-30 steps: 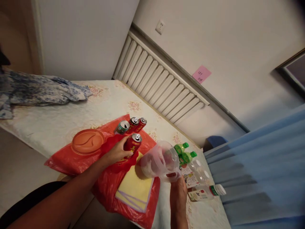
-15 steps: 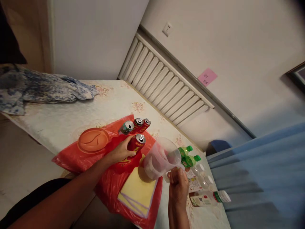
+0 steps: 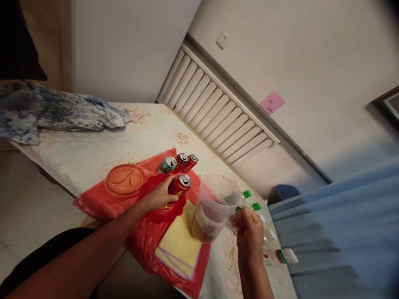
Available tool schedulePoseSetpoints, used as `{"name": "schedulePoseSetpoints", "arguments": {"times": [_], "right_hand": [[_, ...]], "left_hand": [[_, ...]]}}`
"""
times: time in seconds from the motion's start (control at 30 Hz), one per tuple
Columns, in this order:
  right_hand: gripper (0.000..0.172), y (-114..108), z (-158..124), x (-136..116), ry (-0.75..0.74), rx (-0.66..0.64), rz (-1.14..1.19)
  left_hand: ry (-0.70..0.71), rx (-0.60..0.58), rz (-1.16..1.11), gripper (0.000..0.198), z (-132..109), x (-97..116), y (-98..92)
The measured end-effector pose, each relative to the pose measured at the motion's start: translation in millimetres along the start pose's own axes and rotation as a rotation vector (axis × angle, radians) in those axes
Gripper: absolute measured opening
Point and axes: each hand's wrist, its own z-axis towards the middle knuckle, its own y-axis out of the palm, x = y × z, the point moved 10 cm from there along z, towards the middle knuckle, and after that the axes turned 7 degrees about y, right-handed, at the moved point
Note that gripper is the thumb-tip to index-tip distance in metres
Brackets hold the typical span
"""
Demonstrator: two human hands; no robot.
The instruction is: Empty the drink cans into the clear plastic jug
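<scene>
My left hand is wrapped round a red drink can, which stands upright with its top open over the red plastic bag. My right hand grips the handle of a translucent plastic pitcher with some brownish liquid low inside. Beneath and left of the pitcher lies a folded yellow cloth. Behind the held can stand a green can and two dark red cans, their tops showing. An orange lid-like dish sits left of my left hand.
A red plastic bag is spread over the patterned table cover. Several bottles, including a white-capped one, line the right edge, partly behind my right hand. Crumpled patterned fabric lies far left; a radiator and blue curtain border the table.
My right hand has moved right, and the pitcher has gone from tilted to nearly upright. The hand and pitcher now cover more of the bottles. My left hand still holds the red can.
</scene>
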Motion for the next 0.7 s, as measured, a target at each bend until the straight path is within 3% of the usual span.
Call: {"name": "schedulePoseSetpoints", "arguments": {"times": [0.47,0.7], "right_hand": [[0.054,18,26,-31,0.004,-0.142,-0.403],[0.056,34,33,-50,-0.105,-0.159,-0.567]], "left_hand": [[0.019,0.024,0.017,0.078,0,-1,-6.7],[0.039,0.023,0.015,0.075,0,6,-4.9]]}}
